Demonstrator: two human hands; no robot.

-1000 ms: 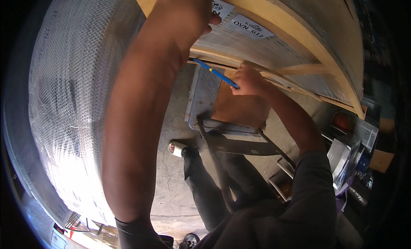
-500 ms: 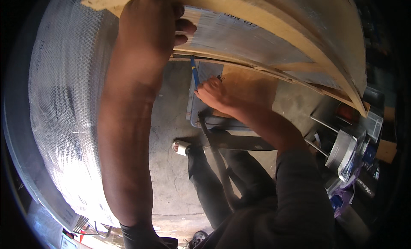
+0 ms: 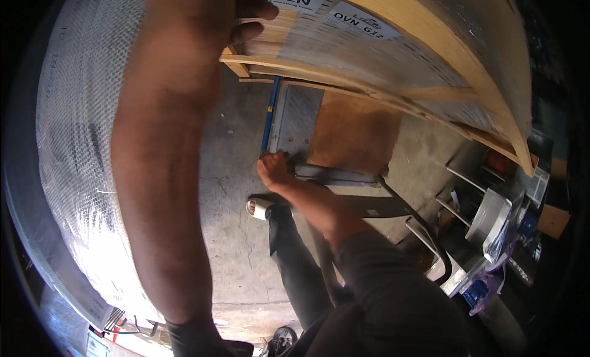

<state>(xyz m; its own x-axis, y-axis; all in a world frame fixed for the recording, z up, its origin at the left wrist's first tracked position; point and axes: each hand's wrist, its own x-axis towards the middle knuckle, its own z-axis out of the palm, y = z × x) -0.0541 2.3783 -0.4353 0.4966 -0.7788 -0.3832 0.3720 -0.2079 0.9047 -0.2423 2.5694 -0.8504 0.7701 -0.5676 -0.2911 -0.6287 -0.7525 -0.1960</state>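
Raised at the upper left, my left hand (image 3: 200,22) is wrapped over the upper timber of a wooden crate (image 3: 424,34); the frame's top cuts it off, and only a few fingertips show. Through the crate's slats, film-wrapped contents with white paper labels are visible. Lower down, my right hand (image 3: 272,169) is closed round the near end of a long blue bar (image 3: 268,120) with a small yellow mark. The bar's far end meets the crate's bottom edge, where its tip is hidden.
Beside the bar stands a grey platform trolley (image 3: 297,114) carrying a brown board (image 3: 356,129), its dark tubular handle (image 3: 424,225) toward me. A tall bubble-wrapped load (image 3: 83,148) fills the left. Metal trays (image 3: 490,225) and a cardboard box (image 3: 554,220) lie at right.
My right hand has come back toward me and slightly left, drawing the blue bar partly out from the crate's bottom edge. My left hand stays on the upper timber.
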